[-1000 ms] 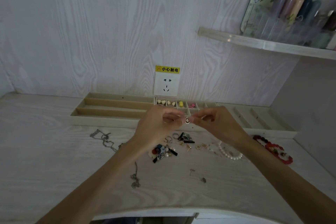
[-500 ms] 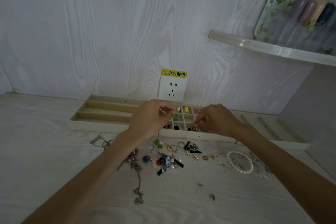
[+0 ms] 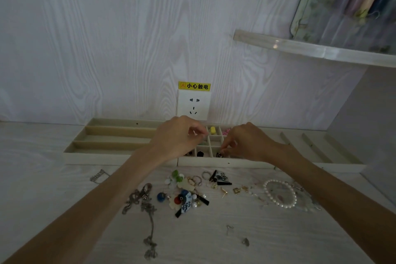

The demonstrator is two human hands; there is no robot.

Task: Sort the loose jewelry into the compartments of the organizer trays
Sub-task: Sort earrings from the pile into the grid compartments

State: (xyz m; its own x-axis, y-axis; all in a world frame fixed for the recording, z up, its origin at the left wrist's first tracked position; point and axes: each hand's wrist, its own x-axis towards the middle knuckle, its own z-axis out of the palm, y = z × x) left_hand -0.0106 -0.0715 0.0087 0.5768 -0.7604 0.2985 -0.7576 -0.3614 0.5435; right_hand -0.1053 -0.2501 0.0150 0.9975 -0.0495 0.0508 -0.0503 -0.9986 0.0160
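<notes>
My left hand (image 3: 177, 138) hovers over the middle organizer tray (image 3: 228, 163) and pinches a tiny pale jewelry piece (image 3: 195, 133) between thumb and forefinger. My right hand (image 3: 248, 143) reaches down into a front-row compartment, its fingertips pinching a small dark earring (image 3: 219, 154). Other small compartments hold a yellow piece (image 3: 212, 130), a pink piece (image 3: 225, 132) and a black piece (image 3: 200, 153). Loose jewelry (image 3: 185, 194) lies heaped on the table in front of the trays.
A left tray (image 3: 107, 137) has long compartments; a right tray (image 3: 310, 146) has slanted dividers. A silver chain (image 3: 146, 206), a pearl bracelet (image 3: 280, 194) and small bits (image 3: 245, 241) lie on the table. A wall socket (image 3: 194, 105) and a shelf (image 3: 310, 49) sit above.
Both hands held one small piece together above the table, then parted and moved forward over the middle tray. My right hand has lowered its piece into a front compartment.
</notes>
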